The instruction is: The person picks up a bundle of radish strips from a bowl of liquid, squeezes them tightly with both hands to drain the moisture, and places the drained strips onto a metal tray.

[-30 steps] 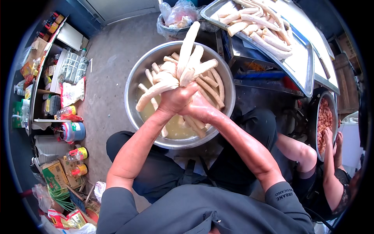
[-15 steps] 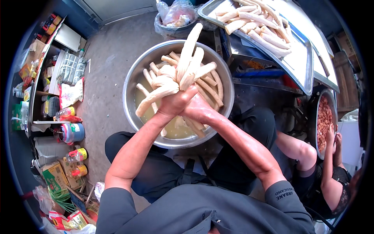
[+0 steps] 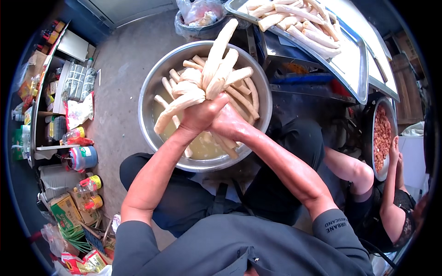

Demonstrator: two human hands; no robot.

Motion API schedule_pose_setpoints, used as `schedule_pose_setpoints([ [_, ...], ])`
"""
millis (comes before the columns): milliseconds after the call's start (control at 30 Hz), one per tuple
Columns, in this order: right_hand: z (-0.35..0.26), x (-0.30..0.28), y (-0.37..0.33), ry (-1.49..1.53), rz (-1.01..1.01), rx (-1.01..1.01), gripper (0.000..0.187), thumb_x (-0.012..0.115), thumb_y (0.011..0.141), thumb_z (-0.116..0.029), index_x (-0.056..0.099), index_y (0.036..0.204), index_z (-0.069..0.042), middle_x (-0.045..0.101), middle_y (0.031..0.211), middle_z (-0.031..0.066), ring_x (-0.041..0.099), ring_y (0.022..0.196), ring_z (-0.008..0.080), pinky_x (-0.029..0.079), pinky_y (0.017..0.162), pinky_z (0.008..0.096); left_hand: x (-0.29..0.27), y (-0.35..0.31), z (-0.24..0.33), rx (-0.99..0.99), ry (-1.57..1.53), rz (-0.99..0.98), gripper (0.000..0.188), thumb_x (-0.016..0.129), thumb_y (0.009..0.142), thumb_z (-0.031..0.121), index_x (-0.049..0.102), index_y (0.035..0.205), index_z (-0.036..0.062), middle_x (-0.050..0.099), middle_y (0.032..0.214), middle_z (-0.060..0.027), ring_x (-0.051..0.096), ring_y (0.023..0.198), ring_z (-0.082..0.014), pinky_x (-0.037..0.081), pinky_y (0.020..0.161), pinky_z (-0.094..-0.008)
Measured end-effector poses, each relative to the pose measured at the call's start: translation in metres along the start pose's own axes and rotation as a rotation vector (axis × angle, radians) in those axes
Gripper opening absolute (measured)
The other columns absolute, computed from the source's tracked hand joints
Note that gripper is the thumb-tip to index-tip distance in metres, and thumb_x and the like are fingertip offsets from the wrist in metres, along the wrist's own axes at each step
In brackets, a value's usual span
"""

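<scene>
Both my hands are clasped together around a bunch of long, pale cream-coloured rolls (image 3: 218,60), whose kind I cannot make out. Their upper ends fan out above my fists. My left hand (image 3: 197,116) wraps the bunch from the left, and my right hand (image 3: 230,120) presses against it from the right; both are closed. Beneath them is a large round metal basin (image 3: 143,106) with cloudy yellowish liquid (image 3: 201,149) and several more such rolls (image 3: 244,103). My hands hide the middle of the bunch.
A metal tray (image 3: 343,85) heaped with pale rolls (image 3: 299,23) stands at the upper right. Far right, another person's hands (image 3: 395,149) are beside a pan of reddish-brown pieces (image 3: 382,131). Shelves (image 3: 46,92) with packages and bottles line the left. A bag-lined tub (image 3: 197,31) stands beyond the basin.
The view has shifted slightly, so the basin and my hands appear a little farther left and up. My hands keep the same clasp on the rolls. The other person's hands have moved slightly.
</scene>
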State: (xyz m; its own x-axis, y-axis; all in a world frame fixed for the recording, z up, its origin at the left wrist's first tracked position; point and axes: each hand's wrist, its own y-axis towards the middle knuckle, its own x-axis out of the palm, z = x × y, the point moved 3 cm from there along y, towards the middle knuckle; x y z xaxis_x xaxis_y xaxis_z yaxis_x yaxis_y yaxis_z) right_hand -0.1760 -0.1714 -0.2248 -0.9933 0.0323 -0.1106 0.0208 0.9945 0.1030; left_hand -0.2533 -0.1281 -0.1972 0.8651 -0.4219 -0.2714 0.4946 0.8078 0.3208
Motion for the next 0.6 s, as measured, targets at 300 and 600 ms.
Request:
schedule_pose_setpoints([
  [300,-0.014,-0.008,-0.001,0.045,-0.011,0.134,0.068,0.077,0.072,-0.018,0.05,0.132,-0.002,0.06,0.125,0.0182,0.056,0.12,0.0327,0.042,0.105,0.0401,-0.006,0.005,0.001,-0.26,-0.286,0.037,0.027,0.07,0.08,0.009,0.067,0.105,-0.0003,0.069,0.098,-0.0077,0.065,0.087,-0.0158,0.053,0.078,-0.0311],
  [600,-0.026,-0.022,-0.001,0.072,-0.007,0.156,0.076,0.073,0.066,-0.006,0.047,0.137,-0.003,0.057,0.128,0.0141,0.053,0.121,0.0262,0.042,0.106,0.0364,-0.001,0.01,0.019,-0.381,-0.508,-0.06,0.039,0.076,0.08,0.016,0.065,0.113,-0.0006,0.068,0.103,-0.0081,0.064,0.092,-0.0151,0.052,0.083,-0.0281],
])
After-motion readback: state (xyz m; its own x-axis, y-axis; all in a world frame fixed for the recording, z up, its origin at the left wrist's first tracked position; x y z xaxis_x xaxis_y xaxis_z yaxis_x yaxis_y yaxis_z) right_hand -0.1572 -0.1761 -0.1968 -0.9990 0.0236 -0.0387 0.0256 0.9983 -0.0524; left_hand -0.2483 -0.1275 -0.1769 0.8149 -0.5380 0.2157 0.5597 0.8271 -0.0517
